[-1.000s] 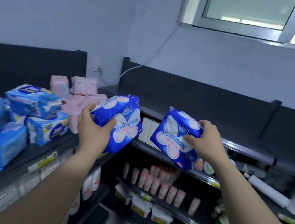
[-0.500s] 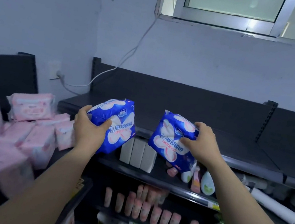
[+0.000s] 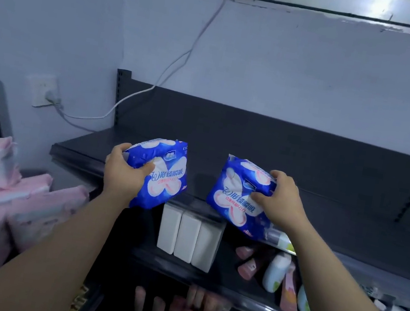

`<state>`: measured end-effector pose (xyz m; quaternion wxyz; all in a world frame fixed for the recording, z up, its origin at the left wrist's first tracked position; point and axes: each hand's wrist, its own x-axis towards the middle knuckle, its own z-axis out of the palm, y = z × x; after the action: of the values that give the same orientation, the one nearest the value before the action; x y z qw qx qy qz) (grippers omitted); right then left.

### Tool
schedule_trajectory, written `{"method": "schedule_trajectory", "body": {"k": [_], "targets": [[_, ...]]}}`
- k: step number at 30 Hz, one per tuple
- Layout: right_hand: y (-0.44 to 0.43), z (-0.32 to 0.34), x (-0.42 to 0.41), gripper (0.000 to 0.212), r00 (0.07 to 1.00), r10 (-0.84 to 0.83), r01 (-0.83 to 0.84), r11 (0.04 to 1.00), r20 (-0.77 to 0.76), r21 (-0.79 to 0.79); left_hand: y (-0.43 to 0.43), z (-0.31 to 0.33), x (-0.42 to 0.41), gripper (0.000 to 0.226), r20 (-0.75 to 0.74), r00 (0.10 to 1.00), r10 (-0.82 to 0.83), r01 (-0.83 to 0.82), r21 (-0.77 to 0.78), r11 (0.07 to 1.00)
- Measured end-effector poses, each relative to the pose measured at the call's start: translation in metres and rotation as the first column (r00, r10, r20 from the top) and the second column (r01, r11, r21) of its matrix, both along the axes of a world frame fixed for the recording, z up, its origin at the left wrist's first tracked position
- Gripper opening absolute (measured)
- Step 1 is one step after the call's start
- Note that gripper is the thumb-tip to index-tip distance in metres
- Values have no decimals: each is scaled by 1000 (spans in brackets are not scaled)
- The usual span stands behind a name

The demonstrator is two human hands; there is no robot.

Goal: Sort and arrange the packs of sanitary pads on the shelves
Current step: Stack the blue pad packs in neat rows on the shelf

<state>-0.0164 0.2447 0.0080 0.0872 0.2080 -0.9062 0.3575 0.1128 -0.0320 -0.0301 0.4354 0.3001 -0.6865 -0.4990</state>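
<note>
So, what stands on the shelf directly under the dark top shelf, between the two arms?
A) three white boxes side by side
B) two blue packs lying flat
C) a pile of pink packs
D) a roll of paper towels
A: three white boxes stand upright side by side there, below the blue packs held by the left hand and the right hand.

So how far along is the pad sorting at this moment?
Done: nothing blue is on the dark top shelf, which looks bare. In hand: the left hand and right hand each grip a blue pack over its front edge. Left: setting both down; the pink packs lie in a loose heap.
</note>
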Motion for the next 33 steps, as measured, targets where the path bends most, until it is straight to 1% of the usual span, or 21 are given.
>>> {"method": "schedule_trajectory", "body": {"k": [9,12,17,21,23,24,26,28,30,33], "targets": [[-55,-2,-116,70,996,83,-81,996,-38,38,-45,-10,-100,55,-24,1000,7,-7,-4,1000],[-75,-5,-143,72,995,86,-83,995,-44,55,-64,-13,-129,55,4,1000,-2,2,-8,1000],[-106,-14,-179,75,997,78,-75,993,-30,86,-101,-19,-178,58,76,994,-80,84,-54,995],[-123,-24,-204,73,999,51,-49,992,-10,118,-131,-24,-211,56,119,977,-177,188,-89,978],[-129,-25,-214,71,999,52,-50,986,-7,156,-146,-24,-224,63,156,952,-265,279,-80,957],[-130,-25,-219,70,999,51,-50,984,-2,169,-154,-23,-228,72,194,928,-318,336,-65,940],[-132,-24,-225,70,997,35,-43,990,64,132,-167,-23,-236,99,295,870,-395,422,-32,906],[-131,-24,-229,71,983,46,-57,997,177,60,-179,-21,-245,121,391,817,-424,460,1,888],[-129,-24,-236,72,974,59,-66,998,220,25,-187,-15,-257,127,409,793,-451,492,5,871],[-125,-25,-247,69,977,56,-49,998,207,-38,-190,-5,-280,118,371,801,-470,520,-41,853]]}}
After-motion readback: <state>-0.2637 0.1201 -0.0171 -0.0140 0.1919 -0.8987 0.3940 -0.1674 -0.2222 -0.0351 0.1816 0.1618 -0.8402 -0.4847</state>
